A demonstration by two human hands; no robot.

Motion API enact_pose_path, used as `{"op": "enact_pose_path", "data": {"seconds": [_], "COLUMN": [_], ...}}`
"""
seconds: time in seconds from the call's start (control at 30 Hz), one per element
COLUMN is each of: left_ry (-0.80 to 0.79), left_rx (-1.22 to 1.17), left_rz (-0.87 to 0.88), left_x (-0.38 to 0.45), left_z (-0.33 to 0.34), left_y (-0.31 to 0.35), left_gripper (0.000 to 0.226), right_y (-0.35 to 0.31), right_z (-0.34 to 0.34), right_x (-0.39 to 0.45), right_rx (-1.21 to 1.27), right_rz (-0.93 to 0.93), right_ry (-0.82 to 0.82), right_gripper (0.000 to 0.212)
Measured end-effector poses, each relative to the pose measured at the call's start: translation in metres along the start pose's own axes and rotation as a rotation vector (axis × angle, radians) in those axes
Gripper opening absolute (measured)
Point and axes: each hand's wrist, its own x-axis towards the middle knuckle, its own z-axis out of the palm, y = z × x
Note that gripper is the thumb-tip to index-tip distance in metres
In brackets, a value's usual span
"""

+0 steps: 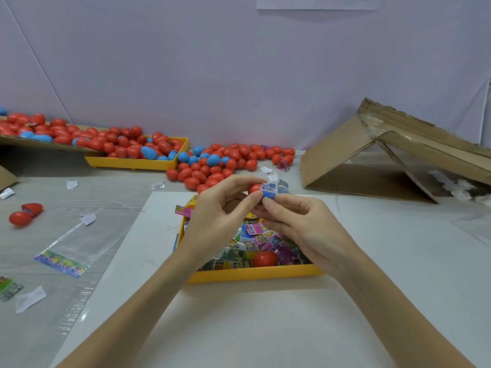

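Observation:
My left hand (218,213) holds a red plastic egg shell (254,188) between its fingers, above the yellow tray (255,273). My right hand (300,221) pinches a small blue sachet (269,190) at the shell's mouth. The tray holds several coloured sachets (255,243) and one red egg half (265,258). A second blue packet (283,186) lies just behind the fingertips.
A pile of red and blue eggs (225,163) lies at the back, with more in a second yellow tray (138,162) and on cardboard at left. An open red egg (25,213) and a clear bag (69,251) lie left. A collapsed cardboard box (398,160) stands right.

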Motion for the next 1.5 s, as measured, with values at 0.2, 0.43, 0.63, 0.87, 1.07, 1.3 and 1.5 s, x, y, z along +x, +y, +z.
{"op": "enact_pose_path", "data": {"seconds": [0.2, 0.43, 0.63, 0.87, 1.07, 1.3, 1.5], "left_ry": [-0.038, -0.115, -0.117, -0.19, -0.205, -0.153, -0.14], "left_rx": [0.114, 0.268, 0.42, 0.58, 0.574, -0.049, -0.116], "left_rz": [-0.001, 0.109, 0.257, 0.413, 0.419, -0.034, -0.068], "left_x": [-0.001, -0.003, 0.002, 0.007, 0.007, 0.0, 0.001], "left_z": [0.001, 0.001, -0.006, -0.014, -0.018, -0.003, -0.003], "left_y": [-0.005, -0.002, -0.001, -0.005, -0.004, 0.003, -0.003], "left_gripper": [0.028, 0.048, 0.054, 0.052, 0.051, 0.039, 0.041], "right_y": [-0.005, -0.007, -0.01, -0.009, -0.009, -0.011, -0.009], "right_z": [-0.004, -0.005, -0.006, -0.003, 0.0, 0.002, 0.004], "right_x": [0.001, 0.001, 0.001, -0.001, -0.001, 0.0, -0.001], "right_rx": [0.075, 0.242, 0.429, 0.657, 0.736, 0.54, 0.291], "right_rz": [0.088, 0.229, 0.456, 0.603, 0.579, 0.436, 0.338], "right_ry": [-0.047, -0.036, -0.114, -0.126, -0.103, -0.026, 0.019], "right_gripper": [0.032, 0.022, 0.022, 0.048, 0.034, 0.026, 0.036]}}
